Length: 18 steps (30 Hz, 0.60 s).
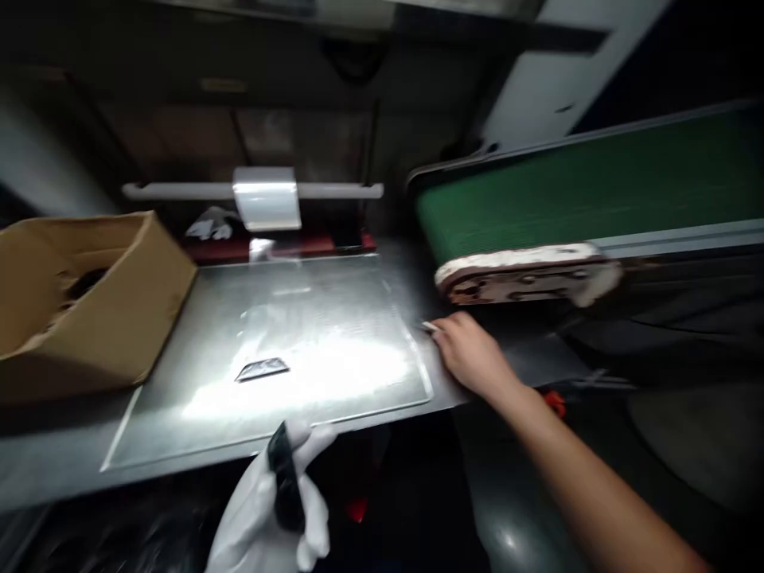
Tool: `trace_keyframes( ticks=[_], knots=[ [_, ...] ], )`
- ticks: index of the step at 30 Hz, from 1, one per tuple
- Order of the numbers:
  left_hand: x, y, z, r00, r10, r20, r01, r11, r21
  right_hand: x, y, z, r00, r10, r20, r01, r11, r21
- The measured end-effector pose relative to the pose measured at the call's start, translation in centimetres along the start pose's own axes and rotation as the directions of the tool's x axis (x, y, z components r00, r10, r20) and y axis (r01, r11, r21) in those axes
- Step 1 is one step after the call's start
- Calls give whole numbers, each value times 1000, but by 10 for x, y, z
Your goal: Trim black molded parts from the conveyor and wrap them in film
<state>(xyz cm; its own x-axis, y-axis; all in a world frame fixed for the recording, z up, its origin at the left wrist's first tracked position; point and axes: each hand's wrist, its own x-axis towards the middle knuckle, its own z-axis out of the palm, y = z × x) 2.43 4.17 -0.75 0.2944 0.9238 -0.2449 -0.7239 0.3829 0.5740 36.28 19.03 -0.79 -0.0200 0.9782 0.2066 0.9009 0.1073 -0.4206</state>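
My left hand [271, 509], in a white glove, is at the bottom of the view by the table's front edge. Its fingers are closed around a small black oblong piece [286, 477]. On the right side of the metal tabletop, my bare right hand [469, 354] rests with curled fingers. A thin white stick [430, 326] pokes out from its fingertips; blur hides what kind it is. A dark flat rectangular piece [263, 369] lies on the clear sheet [334, 318] that covers the tabletop.
An open cardboard box [137, 306] stands at the left, dark items inside. Behind the sheet, a roll of clear film [267, 199] hangs on a white bar [340, 191]. A green conveyor belt [585, 195] ends at the right, above my right hand.
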Motion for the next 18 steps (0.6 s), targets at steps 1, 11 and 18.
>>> trace_keyframes(
  ticks=[1, 11, 18],
  knots=[
    [1, -3, -2, 997, 71, -16, -71, 997, 4, -5, -6, -2, 1000, 21, -11, -21, 1000, 3],
    [-5, -10, -1, 960, 242, 144, -237, 970, -50, -77, -167, -21, 773, -538, 336, 241, 739, 629],
    [-10, -6, -8, 958, 211, 196, -210, 977, -25, -79, -174, -3, 779, -540, 318, 299, 766, 569]
  ],
)
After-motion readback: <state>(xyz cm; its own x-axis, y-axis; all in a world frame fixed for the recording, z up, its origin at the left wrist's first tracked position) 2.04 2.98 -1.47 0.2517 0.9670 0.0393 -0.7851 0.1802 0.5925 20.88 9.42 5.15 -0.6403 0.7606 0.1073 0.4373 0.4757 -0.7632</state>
